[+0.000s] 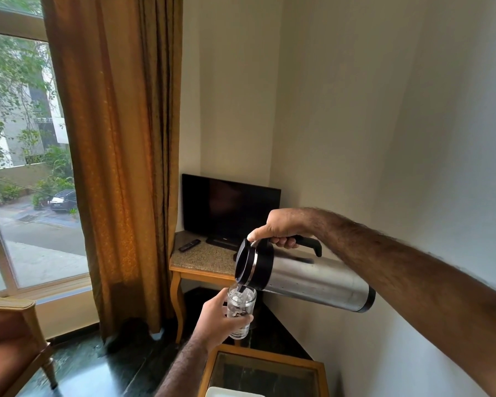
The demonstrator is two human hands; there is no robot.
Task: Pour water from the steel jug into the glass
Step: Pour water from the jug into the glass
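The right hand point(281, 227) is closed around the black handle of a cylindrical brushed-steel jug with a black lid and collar point(307, 277), thumb pressed on the lid's top edge. The steel jug is tipped close to horizontal, base toward the cream wall point(398, 110) at the right, spout end lowered over the rim of a tall clear drinking glass point(241, 310). The left hand point(216, 319) is wrapped around the lower half of the glass, fingers across its front, holding it upright in the air with water visible inside. Both items are held clear of any surface. Directly below and nearer the camera is a wood-framed, glass-topped bench point(262, 373), its far edge just under the glass; a white object shows at its near edge, too cropped to identify. Beyond the hands, in the corner, stands a stone-topped wooden bench point(195, 260) carrying a black flat-screen television point(229, 207) and a black remote control point(189, 245) near its front left edge. Dark open floor point(121, 365) lies to the left, bounded by a brown curtain point(118, 138), a window point(26, 156) and a wooden armchair point(12, 339).
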